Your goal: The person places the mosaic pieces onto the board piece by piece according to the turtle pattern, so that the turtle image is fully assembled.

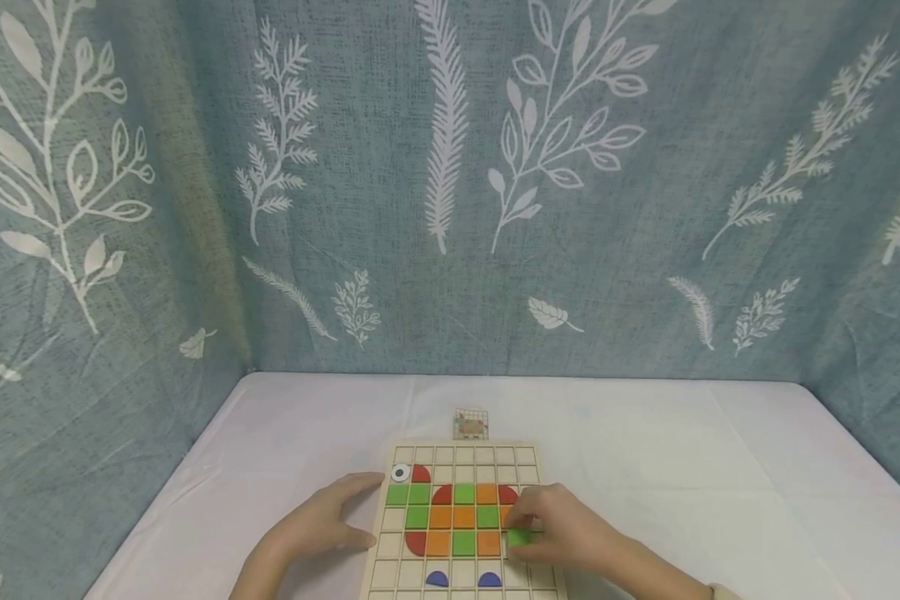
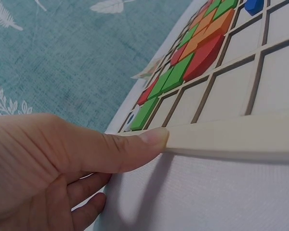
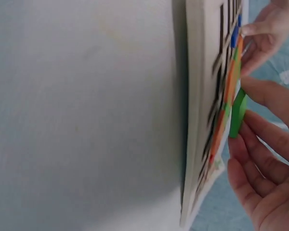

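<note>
A wooden grid board (image 1: 380, 546) holds a pattern of red, orange and green tiles, including an orange tile (image 1: 439, 544) and a red rounded tile (image 1: 415, 544). My right hand (image 1: 558, 525) is over the board's right side, pinching a green square tile (image 3: 238, 113) between thumb and fingers. In the right wrist view this tile is tilted and raised off the board. My left hand (image 1: 318, 521) lies at the board's left edge, thumb and index finger spread. Its straight thumb (image 2: 151, 138) touches the wooden rim in the left wrist view.
A small picture card (image 1: 470, 423) lies just beyond the board's far edge. Two blue half-round tiles (image 1: 489, 579) sit in the near rows, and a white eye disc (image 1: 400, 472) at the far left. White cloth (image 1: 660, 450) covers the table; a patterned curtain (image 1: 390, 167) hangs behind.
</note>
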Demonstrator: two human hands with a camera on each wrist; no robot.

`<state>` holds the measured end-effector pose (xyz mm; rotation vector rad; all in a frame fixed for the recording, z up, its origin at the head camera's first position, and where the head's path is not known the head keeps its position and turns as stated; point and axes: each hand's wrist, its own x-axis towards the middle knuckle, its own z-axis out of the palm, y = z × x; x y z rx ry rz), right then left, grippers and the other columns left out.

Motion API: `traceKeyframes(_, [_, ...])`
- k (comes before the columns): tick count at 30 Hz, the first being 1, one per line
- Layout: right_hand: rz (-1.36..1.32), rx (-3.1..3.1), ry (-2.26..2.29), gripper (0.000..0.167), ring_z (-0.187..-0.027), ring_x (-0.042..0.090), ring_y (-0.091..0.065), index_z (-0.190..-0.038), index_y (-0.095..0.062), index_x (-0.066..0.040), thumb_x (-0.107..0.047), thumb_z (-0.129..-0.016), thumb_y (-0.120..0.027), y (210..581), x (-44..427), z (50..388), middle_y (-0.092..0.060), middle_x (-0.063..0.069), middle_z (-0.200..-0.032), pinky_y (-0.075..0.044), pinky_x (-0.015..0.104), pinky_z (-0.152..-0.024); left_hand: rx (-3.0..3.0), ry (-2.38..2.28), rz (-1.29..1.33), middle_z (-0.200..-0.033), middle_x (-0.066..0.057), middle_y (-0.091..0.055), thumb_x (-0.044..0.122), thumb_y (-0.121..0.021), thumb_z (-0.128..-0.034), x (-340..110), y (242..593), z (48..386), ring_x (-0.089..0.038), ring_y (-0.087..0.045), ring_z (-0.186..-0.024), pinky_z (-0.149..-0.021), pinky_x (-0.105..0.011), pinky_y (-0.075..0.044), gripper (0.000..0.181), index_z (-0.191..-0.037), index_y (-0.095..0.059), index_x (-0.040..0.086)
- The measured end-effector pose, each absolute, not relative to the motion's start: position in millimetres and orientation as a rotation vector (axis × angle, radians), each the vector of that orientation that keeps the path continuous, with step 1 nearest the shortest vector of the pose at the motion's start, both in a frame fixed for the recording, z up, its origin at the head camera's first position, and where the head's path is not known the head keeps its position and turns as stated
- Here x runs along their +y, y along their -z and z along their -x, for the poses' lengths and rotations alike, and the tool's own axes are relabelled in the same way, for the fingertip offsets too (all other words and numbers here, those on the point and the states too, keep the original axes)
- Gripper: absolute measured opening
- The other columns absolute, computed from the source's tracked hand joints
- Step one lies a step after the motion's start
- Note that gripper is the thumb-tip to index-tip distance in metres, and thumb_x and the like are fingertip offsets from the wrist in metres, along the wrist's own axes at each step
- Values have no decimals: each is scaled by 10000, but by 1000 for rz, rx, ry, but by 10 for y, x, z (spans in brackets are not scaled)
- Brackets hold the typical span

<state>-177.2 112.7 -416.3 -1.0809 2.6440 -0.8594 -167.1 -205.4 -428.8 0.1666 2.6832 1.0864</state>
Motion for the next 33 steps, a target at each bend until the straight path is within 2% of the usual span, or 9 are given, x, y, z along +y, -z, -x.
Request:
traceKeyframes(6, [1149,2658,836,188,-733,-29,-540,-865,-718,-106,-207,-717,-778,4218,1077,1795,-661,-87,-817,-503,144,-645,2688,-1074,-178,-1356,-161,-475,163,-818,-564,-2045,4282,1680,-407,-350,-1294,-1046,-602,-286,775,-1282,-536,88])
traceKeyframes(25, [1095,2712,793,218,-741,-41,-512,-852,-741,-125,-278,-701,-778,4260,1082,1793,-625,-145,-786,-495,156,-656,2691,-1076,-161,-1355,-161,-476,154,-815,-561,-2043,4268,1692,-402,-352,-1294,-1047,-593,-292,775,-1282,-535,92])
traceKeyframes(33, [1150,2744,647,221,-694,-42,-506,-888,-737,-88,-224,-717,-769,4210,1037,1703,-628,-94,-770,-484,132,-618,2688,-1071,-146,-1358,-153,-478,150,-816,-553,-2051,4294,1678,-399,-352,-1297,-1049,-597,-286,780,-1280,-539,100])
